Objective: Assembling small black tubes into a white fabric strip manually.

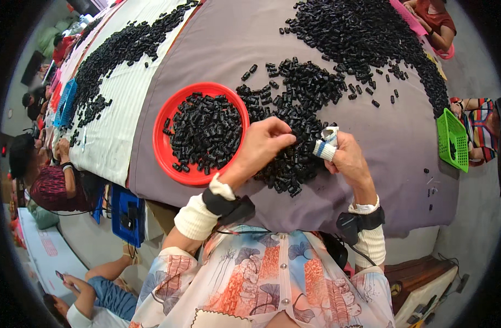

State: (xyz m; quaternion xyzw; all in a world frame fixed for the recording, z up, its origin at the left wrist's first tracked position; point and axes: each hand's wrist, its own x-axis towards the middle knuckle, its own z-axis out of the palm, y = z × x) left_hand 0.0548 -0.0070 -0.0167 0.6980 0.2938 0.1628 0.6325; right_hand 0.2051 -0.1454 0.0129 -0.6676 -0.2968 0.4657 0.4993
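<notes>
My left hand (268, 143) is closed in a pinch over a heap of small black plastic parts (302, 112). Against the dark heap, I cannot make out what lies between its thumb and forefinger. Just to its right is my right hand (347, 161), its fingers curled in and white cloth wraps with blue stripes on some of them. Anything in that grip is hidden. A round red plastic basin (162, 150) stands left of my left hand, with many more black parts (206, 131) inside.
A larger spread of black parts (359, 33) covers the far right of the grey tablecloth (206, 44). Near the right edge stands a green basket (451, 141). On the left, a white-covered table (116, 104) bears more parts, with a person (56, 183) seated there. A blue crate (127, 213) sits below.
</notes>
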